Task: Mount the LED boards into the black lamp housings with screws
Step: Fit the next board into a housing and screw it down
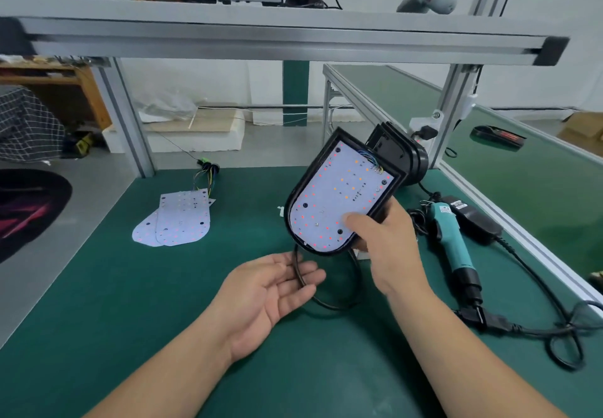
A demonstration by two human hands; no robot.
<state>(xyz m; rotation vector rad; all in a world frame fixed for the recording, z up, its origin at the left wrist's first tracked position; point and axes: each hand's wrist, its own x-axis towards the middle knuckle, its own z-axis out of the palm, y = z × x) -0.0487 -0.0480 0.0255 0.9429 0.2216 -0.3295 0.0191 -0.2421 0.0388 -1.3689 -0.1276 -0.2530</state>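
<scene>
A black lamp housing (pixel 289 212) is held tilted above the middle of the table (pixel 130 287), its open face turned upward, with a white LED board (pixel 339 189) seated inside it. It is gripped at its near right edge by the right hand (pixel 386 241), the thumb pressed on the board's face and the fingers curled under the shell. The left hand (pixel 274 290) is held palm up below it with fingers relaxed and straight; a black cable (pixel 326 306) lies across the fingertips and nothing is clasped. Since it is carried by one hand at one edge, the housing is judged light and rigid, though its smooth rim may prove slippery. The board is thin and stiff, and its small soldered parts and the fine wires at its far corner are likely fragile, so hold is better taken on the black rim than on the board's face. The trailing cable may tug the housing and is best supported. More loose boards (pixel 176 221) are spread toward the far left of the table, a stack of housings (pixel 401 153) stands at the far right corner, and a teal screwdriver (pixel 452 241) lies along the right edge.
</scene>
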